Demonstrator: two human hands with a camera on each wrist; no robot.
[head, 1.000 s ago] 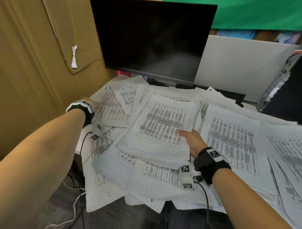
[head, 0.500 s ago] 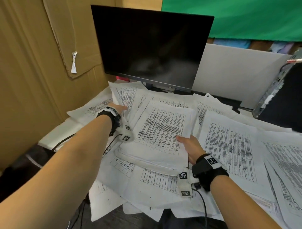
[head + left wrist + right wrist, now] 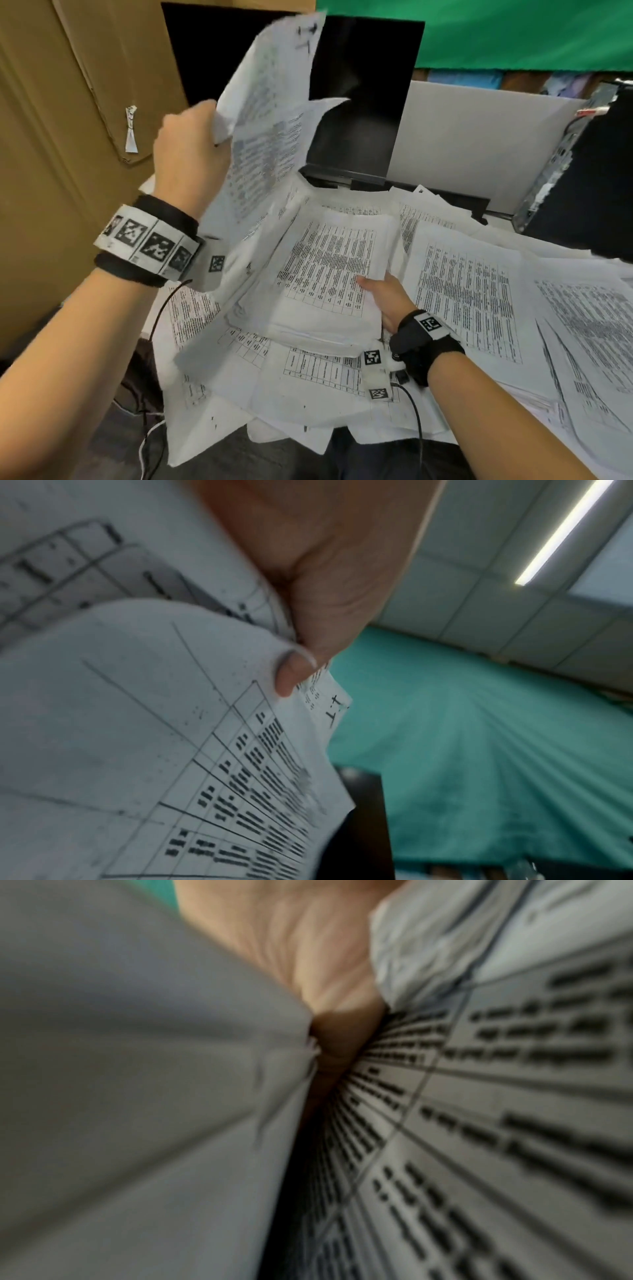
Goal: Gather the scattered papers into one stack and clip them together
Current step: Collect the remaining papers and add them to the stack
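Note:
My left hand (image 3: 191,137) is raised high at the left and pinches printed sheets (image 3: 270,113) that hang and curl in the air in front of the monitor. In the left wrist view the thumb (image 3: 291,672) presses those sheets (image 3: 154,723) against the fingers. My right hand (image 3: 383,294) grips the right edge of a thick paper stack (image 3: 325,274) in the middle of the desk, thumb on top, fingers hidden underneath. The right wrist view is blurred, showing the stack's underside (image 3: 137,1096) and a printed sheet below. No clip is in view.
Loose printed sheets (image 3: 472,287) cover the desk to the right and near me (image 3: 308,387). A black monitor (image 3: 363,96) stands at the back, a cardboard wall (image 3: 68,120) at the left, a grey divider (image 3: 479,137) and dark equipment (image 3: 589,178) at the right.
My left hand has lifted sheets from the desk's far left high into the air. The right hand has kept its hold on the stack's edge.

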